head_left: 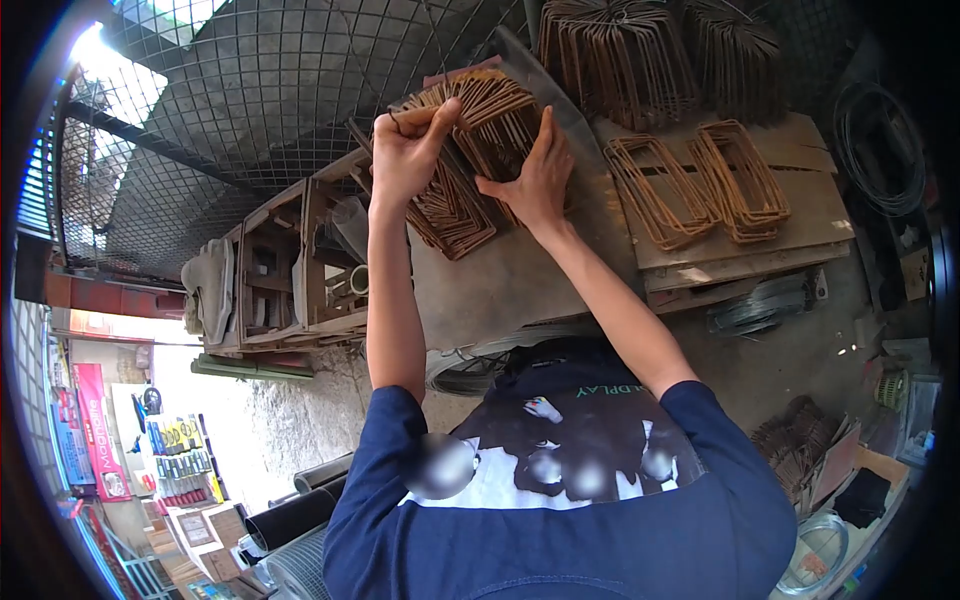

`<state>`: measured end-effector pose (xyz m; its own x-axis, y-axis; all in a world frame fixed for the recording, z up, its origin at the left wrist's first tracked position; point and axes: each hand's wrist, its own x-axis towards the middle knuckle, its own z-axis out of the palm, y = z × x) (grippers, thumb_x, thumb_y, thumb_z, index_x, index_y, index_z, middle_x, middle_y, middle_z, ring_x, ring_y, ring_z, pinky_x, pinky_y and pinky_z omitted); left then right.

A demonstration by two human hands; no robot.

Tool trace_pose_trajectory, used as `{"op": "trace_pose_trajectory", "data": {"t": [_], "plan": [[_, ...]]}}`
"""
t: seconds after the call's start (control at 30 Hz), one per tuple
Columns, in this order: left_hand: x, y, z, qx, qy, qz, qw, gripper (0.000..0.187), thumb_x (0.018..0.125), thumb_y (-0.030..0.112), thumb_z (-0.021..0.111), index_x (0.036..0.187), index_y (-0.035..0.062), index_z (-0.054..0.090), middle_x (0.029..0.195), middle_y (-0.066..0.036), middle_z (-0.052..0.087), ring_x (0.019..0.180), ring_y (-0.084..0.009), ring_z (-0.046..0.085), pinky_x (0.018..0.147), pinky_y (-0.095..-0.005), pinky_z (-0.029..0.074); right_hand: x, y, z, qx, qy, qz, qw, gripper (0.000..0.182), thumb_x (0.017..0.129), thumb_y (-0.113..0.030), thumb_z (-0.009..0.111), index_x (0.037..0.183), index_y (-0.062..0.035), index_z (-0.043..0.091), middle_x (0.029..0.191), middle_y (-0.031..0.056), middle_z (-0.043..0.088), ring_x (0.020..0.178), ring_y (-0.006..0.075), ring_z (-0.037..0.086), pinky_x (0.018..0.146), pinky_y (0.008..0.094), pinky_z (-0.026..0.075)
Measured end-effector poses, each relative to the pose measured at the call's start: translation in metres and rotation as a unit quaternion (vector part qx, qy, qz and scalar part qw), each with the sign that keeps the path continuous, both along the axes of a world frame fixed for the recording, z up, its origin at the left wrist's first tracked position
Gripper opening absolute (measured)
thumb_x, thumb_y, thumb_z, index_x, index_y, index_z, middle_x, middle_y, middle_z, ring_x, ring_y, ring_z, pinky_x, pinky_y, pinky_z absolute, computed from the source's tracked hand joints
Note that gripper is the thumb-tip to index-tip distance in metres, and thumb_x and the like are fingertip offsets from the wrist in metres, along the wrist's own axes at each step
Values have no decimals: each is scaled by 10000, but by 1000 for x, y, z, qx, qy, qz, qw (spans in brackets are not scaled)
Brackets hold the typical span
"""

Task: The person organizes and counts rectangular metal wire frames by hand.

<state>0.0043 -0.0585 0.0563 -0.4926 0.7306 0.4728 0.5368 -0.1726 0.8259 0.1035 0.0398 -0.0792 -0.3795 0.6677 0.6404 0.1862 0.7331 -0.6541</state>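
A bundle of rusty rectangular wire frames [498,125] lies near the mesh, with more such frames [450,215] fanned out below it on the grey bench top. At the bundle's upper left edge is my left hand [408,150], its thumb and forefinger pinched together; what is between them is too small to tell. My right hand [535,185] is at the bundle's right side, thumb and fingers spread apart, the thumb pointing left toward the frames. Whether it touches them is unclear.
Two groups of rusty frames [740,185] lie on a wooden board [700,262] at the right, with hanging frames [615,55] behind. Wire mesh [270,95] rises behind the bench. A wooden shelf [308,250] adjoins at the left. A wire coil [880,150] hangs far right.
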Motion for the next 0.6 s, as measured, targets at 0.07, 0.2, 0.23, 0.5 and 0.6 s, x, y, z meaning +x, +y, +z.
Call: {"op": "trace_pose_trajectory", "data": {"t": [0.07,0.2,0.23,0.5,0.6], "plan": [[0,2,-3,-18,-18,15,1000,266,901,207,654,832,-44,710,701,-3,664,610,-21,527,550,-178,408,4,3,-1,-2,1,7,1000,1297,530,-449,862,1443,46,85,1382,270,304,1273,417,320,990,551,280],[20,5,-4,-1,-29,66,997,235,898,174,648,851,-47,714,729,-45,695,671,-47,598,624,-207,486,8,8,4,6,23,42,999,1268,555,-472,846,1432,65,104,1369,286,308,1268,425,318,1019,532,273],[27,5,-4,20,-8,70,997,215,891,161,651,874,-44,714,739,-61,701,675,-51,604,625,-210,490,10,8,5,6,39,57,998,1257,566,-481,839,1428,70,109,1365,290,308,1267,425,319,1032,526,267],[34,4,0,-54,40,29,997,168,861,104,650,999,35,716,645,-92,676,546,-23,499,486,-231,432,25,4,45,50,40,128,990,1142,614,-438,844,1406,65,192,1343,257,351,1264,388,347,1041,467,293],[28,7,4,-45,63,25,997,166,863,118,643,986,38,721,630,-109,663,532,-45,526,491,-233,439,21,-1,69,36,45,228,972,908,675,-292,836,1346,38,322,1291,184,436,1228,312,429,1019,411,349]]}}
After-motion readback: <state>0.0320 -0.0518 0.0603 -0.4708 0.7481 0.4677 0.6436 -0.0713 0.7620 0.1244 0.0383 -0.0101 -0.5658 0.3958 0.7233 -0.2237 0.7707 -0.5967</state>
